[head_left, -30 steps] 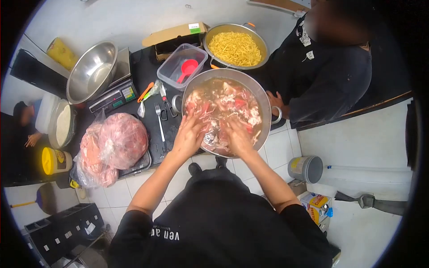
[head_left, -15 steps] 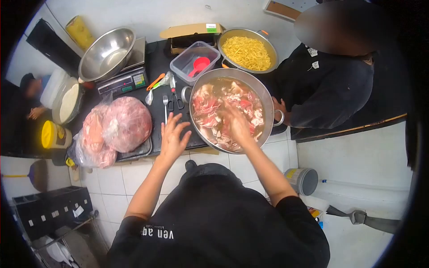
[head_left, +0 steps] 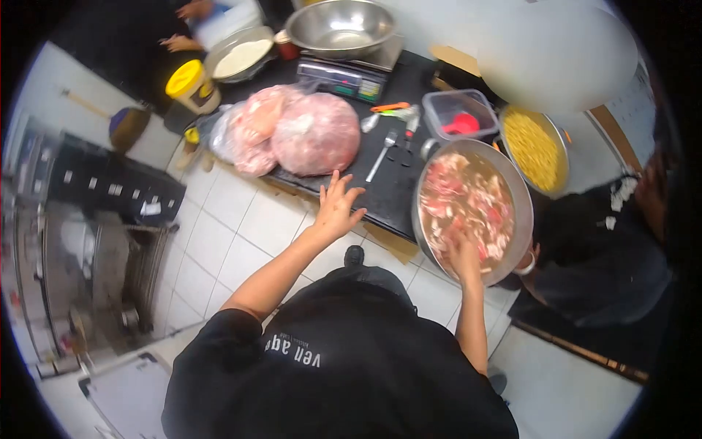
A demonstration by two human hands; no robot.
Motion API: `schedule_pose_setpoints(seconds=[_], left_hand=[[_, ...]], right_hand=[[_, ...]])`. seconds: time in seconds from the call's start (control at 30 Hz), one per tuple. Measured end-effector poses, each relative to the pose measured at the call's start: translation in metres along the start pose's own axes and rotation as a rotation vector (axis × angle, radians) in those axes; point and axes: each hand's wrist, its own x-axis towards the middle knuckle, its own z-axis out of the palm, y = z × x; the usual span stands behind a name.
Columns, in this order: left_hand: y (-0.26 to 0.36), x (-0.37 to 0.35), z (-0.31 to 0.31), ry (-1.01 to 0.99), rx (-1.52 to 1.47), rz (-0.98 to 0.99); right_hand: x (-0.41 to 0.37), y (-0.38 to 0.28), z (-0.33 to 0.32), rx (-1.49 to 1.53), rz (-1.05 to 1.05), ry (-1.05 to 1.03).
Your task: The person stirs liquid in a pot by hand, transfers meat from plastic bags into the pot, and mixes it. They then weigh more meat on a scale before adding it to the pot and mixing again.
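Pot (head_left: 521,214) of sliced meat (head_left: 475,201) in cloudy liquid stands at the worktop's (head_left: 376,197) near edge, apparently so placed for reaching in from above. Right hand (head_left: 462,252) is down among the slices at the side nearest the wearer; whether its fingers are clenched on any piece, I cannot tell. Left hand (head_left: 336,211) is raised clear of the pot, fingers spread and grasping nothing, presumably to leave the other room; its fingertips are near the bagged meat (head_left: 314,132). A co-worker's hand (head_left: 531,254) is at the pot's far-right handle, possibly to steady it. Steel bowl (head_left: 342,25) sits upon the scale (head_left: 340,77), which suggests weighing. Relative to the fingers: slices surround the right fingertips and extend beyond them toward the far rim; from the left fingers they lie well apart, to the right.
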Motion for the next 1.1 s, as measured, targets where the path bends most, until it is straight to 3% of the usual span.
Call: schedule_pose_setpoints(seconds=[0.13,0.23,0.33,0.4,0.47,0.5,0.53,0.6,0.7,0.73,0.8,0.83,0.9,0.93,1.0,1.1], left_hand=[[-0.037,-0.020,-0.022,0.089,0.047,-0.131],[-0.073,-0.017,-0.046,0.288,-0.024,0.006],[-0.102,0.012,-0.064,0.200,-0.063,0.021],[-0.118,0.034,-0.073,0.147,-0.081,0.046],[-0.128,0.066,-0.080,0.422,0.018,0.220],[-0.140,0.081,-0.081,0.461,0.049,0.228],[-0.153,0.093,-0.080,0.449,0.045,0.256],[-0.173,0.110,-0.081,0.457,-0.043,0.174],[-0.199,0.132,-0.088,0.439,-0.088,0.282],[-0.204,0.137,-0.090,0.401,-0.117,0.334],[-0.210,0.142,-0.091,0.362,-0.155,0.346],[-0.213,0.143,-0.092,0.331,-0.183,0.339],[-0.215,0.145,-0.097,0.280,-0.222,0.348],[-0.216,0.147,-0.102,0.252,-0.221,0.358],[-0.218,0.154,-0.104,0.232,-0.230,0.375],[-0.218,0.162,-0.096,0.242,-0.247,0.337]], right_hand=[[0.018,-0.048,-0.004,-0.107,-0.098,0.132],[0.052,-0.124,0.003,0.033,-0.275,0.083],[0.101,-0.173,0.052,0.035,-0.483,0.040],[0.141,-0.202,0.098,0.161,-0.507,-0.065],[0.172,-0.230,0.146,0.168,-0.431,-0.060],[0.184,-0.244,0.168,0.265,-0.282,-0.082],[0.196,-0.253,0.189,0.364,-0.129,-0.102],[0.223,-0.249,0.238,0.462,-0.096,-0.014],[0.227,-0.271,0.257,0.867,0.302,-0.058],[0.230,-0.271,0.261,0.863,0.318,-0.043],[0.225,-0.267,0.264,0.679,0.075,0.078],[0.218,-0.266,0.262,0.676,0.106,0.097],[0.205,-0.293,0.238,0.231,-0.184,0.251],[0.203,-0.295,0.236,0.224,-0.166,0.266],[0.203,-0.300,0.231,0.032,-0.339,0.287],[0.214,-0.301,0.234,-0.105,-0.361,0.275]])
